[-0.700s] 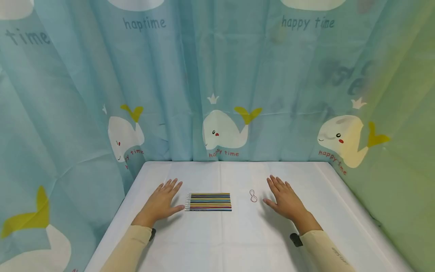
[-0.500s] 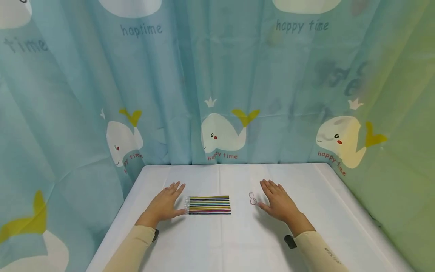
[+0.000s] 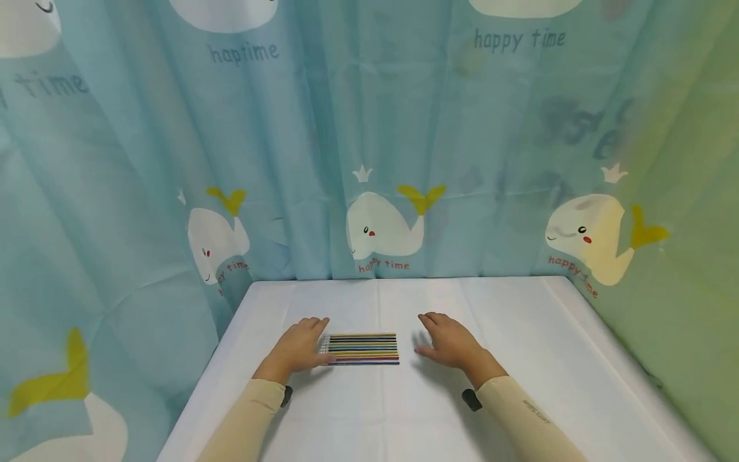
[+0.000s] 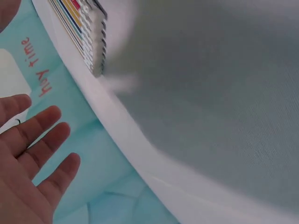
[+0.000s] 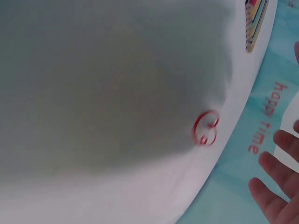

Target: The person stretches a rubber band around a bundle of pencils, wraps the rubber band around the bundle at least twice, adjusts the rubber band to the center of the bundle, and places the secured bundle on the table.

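Several colourful pencils [image 3: 365, 350] lie side by side in a flat row on the white table. Their pale, silvery ends [image 4: 93, 39] face my left hand [image 3: 301, 346]. That hand hovers at the row's left end, its thumb overlapping the nearest pencils; whether it touches them I cannot tell. Its fingers are spread and hold nothing. To the right of the row is my right hand [image 3: 453, 341], fingers relaxed and holding nothing. A twisted red rubber band [image 5: 195, 130] lies on the table by the right hand, seen in the right wrist view; in the head view the hand covers it.
A white cloth covers the table [image 3: 381, 417]. A blue-green curtain [image 3: 312, 160] printed with whales hangs behind and along the sides. Dark wrist-worn devices sit under both forearms, one by the right sleeve [image 3: 508, 398].
Both hands have moved inward. The left hand has come over the pencils' near end, and the right hand has moved left, covering the rubber band in the head view. The pencils lie as before.
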`<state>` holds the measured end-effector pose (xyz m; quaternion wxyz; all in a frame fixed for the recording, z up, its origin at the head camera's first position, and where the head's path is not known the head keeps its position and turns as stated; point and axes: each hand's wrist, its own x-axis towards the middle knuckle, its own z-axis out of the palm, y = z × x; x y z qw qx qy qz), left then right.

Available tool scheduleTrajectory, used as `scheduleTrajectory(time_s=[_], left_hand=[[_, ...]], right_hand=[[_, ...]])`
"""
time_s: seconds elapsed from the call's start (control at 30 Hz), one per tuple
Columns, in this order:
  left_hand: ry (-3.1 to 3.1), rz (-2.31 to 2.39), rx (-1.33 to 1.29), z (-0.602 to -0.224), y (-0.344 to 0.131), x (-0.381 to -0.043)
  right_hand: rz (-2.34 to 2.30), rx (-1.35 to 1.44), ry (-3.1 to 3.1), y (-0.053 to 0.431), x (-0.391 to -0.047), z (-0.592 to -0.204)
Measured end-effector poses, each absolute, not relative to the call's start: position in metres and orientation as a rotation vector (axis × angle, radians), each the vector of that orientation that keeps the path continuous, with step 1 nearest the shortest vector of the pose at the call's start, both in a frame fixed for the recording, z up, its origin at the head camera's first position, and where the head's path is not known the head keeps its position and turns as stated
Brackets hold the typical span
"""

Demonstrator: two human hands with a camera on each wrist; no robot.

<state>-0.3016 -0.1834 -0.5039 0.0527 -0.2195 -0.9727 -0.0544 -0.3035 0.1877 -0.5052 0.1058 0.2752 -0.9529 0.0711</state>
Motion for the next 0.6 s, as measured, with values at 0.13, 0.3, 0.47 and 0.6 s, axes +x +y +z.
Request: scheduleTrajectory(time_s=[0.13,0.3,0.47,0.6], left_hand=[[-2.980,-0.163,-0.679,-0.508,-0.178,-0.306],[-2.999,-0.204,-0.704,-0.508,-0.171,-0.307],[-3.020,-0.195,-0.751,-0.506,-0.164,-0.313],[-3.060,-0.164,-0.746,-0.507,-0.160,-0.319]], right_hand=[[0.200,0.805,-2.865,0.171,-0.309,-0.505],[0.194,0.859,-2.894,0.149,-0.316,-0.511],[0.149,0.920,-2.944,0.126,-0.324,-0.511],[0.162,0.969,-2.981,0.111,-0.328,-0.510]])
